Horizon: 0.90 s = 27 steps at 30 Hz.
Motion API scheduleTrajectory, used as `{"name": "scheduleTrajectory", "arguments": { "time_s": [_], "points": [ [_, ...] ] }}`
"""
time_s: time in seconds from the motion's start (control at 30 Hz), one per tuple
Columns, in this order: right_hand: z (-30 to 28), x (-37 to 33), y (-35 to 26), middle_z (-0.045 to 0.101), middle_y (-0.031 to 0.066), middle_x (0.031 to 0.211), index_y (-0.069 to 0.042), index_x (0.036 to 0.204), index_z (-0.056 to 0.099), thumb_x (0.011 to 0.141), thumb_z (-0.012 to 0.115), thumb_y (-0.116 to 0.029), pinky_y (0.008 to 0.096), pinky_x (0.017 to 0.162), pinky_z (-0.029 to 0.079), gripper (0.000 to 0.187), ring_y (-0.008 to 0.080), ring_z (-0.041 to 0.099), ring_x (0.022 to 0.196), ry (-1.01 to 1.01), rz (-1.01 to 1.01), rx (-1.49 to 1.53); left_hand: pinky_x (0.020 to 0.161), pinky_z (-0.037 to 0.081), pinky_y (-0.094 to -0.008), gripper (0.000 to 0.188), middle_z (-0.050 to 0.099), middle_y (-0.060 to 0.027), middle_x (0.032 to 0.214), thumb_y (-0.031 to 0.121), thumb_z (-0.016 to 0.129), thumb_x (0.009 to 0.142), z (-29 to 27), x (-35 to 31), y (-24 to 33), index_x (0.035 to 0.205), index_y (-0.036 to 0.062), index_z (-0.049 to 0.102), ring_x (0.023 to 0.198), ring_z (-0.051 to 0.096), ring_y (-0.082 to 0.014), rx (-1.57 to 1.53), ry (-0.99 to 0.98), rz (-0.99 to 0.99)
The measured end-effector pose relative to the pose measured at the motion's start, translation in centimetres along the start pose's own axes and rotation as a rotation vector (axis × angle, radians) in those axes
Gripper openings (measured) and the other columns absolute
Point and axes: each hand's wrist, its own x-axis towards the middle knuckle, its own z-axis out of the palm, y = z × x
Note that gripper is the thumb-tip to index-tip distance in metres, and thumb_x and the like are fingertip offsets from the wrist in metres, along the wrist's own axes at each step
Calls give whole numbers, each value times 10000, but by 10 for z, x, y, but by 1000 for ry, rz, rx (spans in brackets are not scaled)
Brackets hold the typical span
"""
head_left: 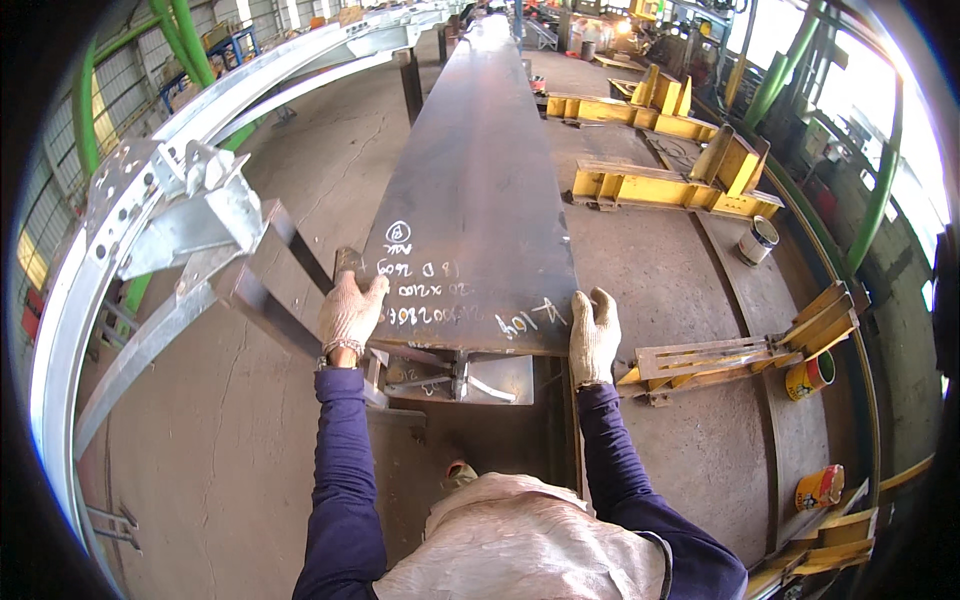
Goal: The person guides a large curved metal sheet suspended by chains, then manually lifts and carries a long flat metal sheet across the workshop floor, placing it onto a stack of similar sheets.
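Head view, nearest first: two dark blue sleeves come up from the lower edge, each ending in a knitted work glove. The left hand (351, 308) lies with fingers loosely curled over the near left corner of a long steel plate (480, 180), gripping its edge beside a dark upright bar. The right hand (593, 335) rests with fingers spread and bent over the near right corner of the same plate, thumb tucked at the side edge; neither hand closes round anything else. White chalk marks run across the plate between the two hands. Just under the near end sits a small metal bracket (455, 378) on a support. The plate stretches away down the middle of the workshop floor. Left of it curves a pale galvanised steel frame (150, 215). Right of it lie yellow steel jigs (665, 185), and paint cans (760, 240) stand near a curved rail. Green pillars rise far behind.
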Motion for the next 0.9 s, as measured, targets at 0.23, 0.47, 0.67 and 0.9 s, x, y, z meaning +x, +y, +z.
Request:
{"name": "scheduleTrajectory", "arguments": {
  "time_s": [0.23, 0.47, 0.67, 0.9],
  "points": [
    [15, 23, 13, 738, 114, 1094, 40, 1180, 699, 993, 695, -227, 315, 944, 505, 326, 170, 649, 1018, 59, 94, 119, 983, 514, -516, 731, 681, -300, 1244, 602, 653, 918, 23, 27, -28, 1278, -33, 611, 1177, 649, -462, 87, 3, 97],
    [32, 36, 33, 754, 121, 1073, 35, 1160, 707, 987, 692, -224, 316, 928, 522, 311, 177, 678, 992, 167, 61, 28, 996, 517, -523, 723, 677, -306, 1262, 563, 663, 927, 28, 45, -23, 1328, -34, 586, 1187, 646, -471, 98, -24, 88],
    [43, 43, 36, 743, 238, 1106, 3, 1214, 681, 961, 711, -355, 413, 931, 545, 439, 376, 724, 1046, 227, 17, -152, 973, 518, -529, 658, 695, -279, 1229, 569, 650, 945, 29, 53, -10, 1250, -13, 615, 1163, 660, -452, 120, -59, 22],
    [51, 54, 17, 756, 238, 1011, 12, 1152, 709, 957, 679, -435, 401, 896, 560, 489, 372, 738, 997, 33, 118, -384, 937, 532, -529, 614, 709, -269, 1163, 555, 658, 941, 44, 75, -12, 1184, -9, 639, 1123, 675, -438, 85, -2, 46]
  ]
}}
